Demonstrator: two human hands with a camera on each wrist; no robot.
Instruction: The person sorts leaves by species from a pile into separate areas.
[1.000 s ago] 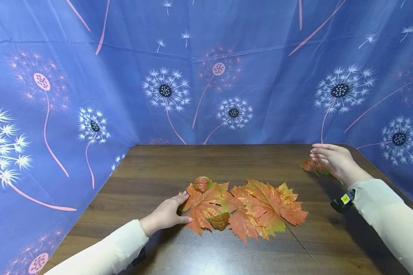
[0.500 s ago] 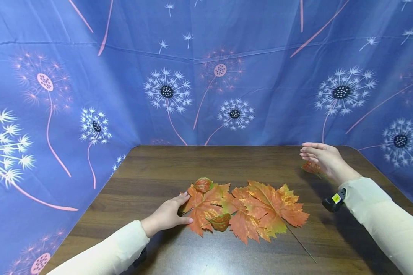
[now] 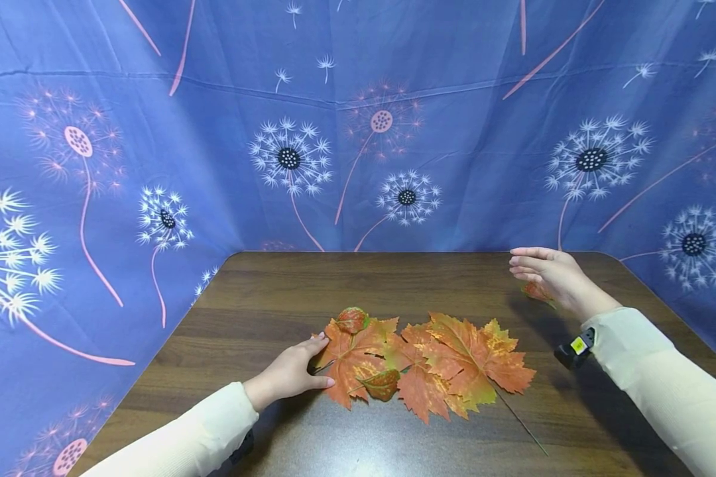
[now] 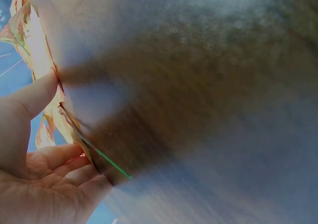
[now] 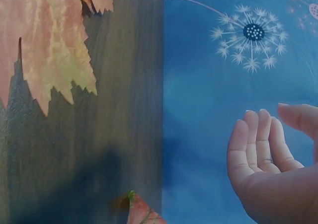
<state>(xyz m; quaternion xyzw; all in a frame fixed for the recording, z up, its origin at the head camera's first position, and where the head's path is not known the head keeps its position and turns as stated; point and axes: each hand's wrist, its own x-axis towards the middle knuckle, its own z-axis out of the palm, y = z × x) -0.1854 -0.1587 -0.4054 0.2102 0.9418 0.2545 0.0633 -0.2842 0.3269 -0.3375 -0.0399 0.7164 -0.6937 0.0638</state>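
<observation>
At the lower right of the frame the bare stem of the orange leaf spray lies on the counter, the leaves filling the lower centre, where the left hand touches their left end with thumb and fingers spread, not clenched; a light touch there should steady them without creasing. Farther back, at right, the right hand hovers with fingers extended, holding nothing, near a small reddish pod, and would do well to clear it, before the blue fabric.

Leaves look matt, the tabletop wooden (glossy).
</observation>
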